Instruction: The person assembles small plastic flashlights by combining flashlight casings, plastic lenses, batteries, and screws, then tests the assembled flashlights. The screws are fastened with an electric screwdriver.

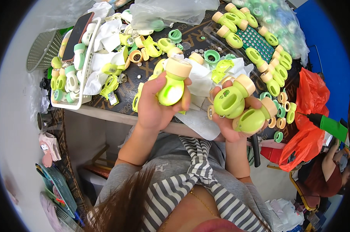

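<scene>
My left hand (153, 102) is closed around a small yellow-green flashlight (174, 83), its cream head pointing up. A bright patch glows on its rounded body. Beside it, my right hand (230, 129) grips two more flashlights of the same kind: an upper one (228, 102) with a slot in its body, and a lower one (249, 121). Both have cream heads turned to the upper right. All three are above the table's near edge. Just beyond my hands, green shell halves (223, 69) and a green ring (211, 57) lie by white tissue (200, 83).
A white basket (86, 69) with flashlights and a phone (78, 36) stands on the left. At the far right, finished-looking flashlights (275, 71) surround a green tray of small round parts (256, 44). An orange-red plastic bag (312, 92) hangs at the right edge. Another person (324, 174) sits lower right.
</scene>
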{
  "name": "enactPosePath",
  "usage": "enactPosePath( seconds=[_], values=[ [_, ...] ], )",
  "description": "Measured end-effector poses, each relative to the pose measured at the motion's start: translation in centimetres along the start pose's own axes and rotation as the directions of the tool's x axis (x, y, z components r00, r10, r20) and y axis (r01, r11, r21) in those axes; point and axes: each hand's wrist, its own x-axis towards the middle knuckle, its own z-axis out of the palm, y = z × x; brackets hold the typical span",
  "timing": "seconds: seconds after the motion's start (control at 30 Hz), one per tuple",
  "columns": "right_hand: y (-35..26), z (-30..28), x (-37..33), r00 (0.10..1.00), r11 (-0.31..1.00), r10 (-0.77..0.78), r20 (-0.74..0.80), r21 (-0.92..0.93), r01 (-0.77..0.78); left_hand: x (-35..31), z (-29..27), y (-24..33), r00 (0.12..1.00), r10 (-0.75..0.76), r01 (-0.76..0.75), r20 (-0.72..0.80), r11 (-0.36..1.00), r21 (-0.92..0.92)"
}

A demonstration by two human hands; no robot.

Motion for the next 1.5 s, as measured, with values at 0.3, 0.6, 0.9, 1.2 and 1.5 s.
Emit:
enactPosePath(
  seconds=[0.3, 0.6, 0.9, 1.2, 1.5],
  values=[
    [0.0, 0.1, 0.0, 1.000, 1.000, -0.009, -0.006, -0.026, 0.009, -0.1, 1.5, -0.1, 0.987, -0.114, 0.124, 0.111, 0.988, -0.089],
    [0.2, 0.2, -0.1, 0.999, 1.000, -0.020, -0.030, -0.023, 0.019, -0.7, 1.9, -0.2, 0.996, -0.048, 0.044, 0.081, 0.998, 0.050],
    [0.2, 0.2, -0.2, 1.000, 1.000, -0.023, -0.022, -0.006, 0.023, -1.8, 1.9, -0.8, 0.996, 0.052, -0.069, 0.077, 0.970, 0.232],
    [0.3, 0.2, -0.2, 0.999, 1.000, -0.029, -0.042, -0.003, 0.028, -1.6, 1.9, -0.8, 0.996, 0.028, -0.042, 0.086, 0.986, 0.161],
    [0.3, 0.3, -0.3, 0.998, 0.999, -0.030, -0.049, -0.030, 0.029, -1.4, 2.0, -0.6, 0.992, 0.010, -0.025, 0.123, 0.992, 0.122]
  ],
)
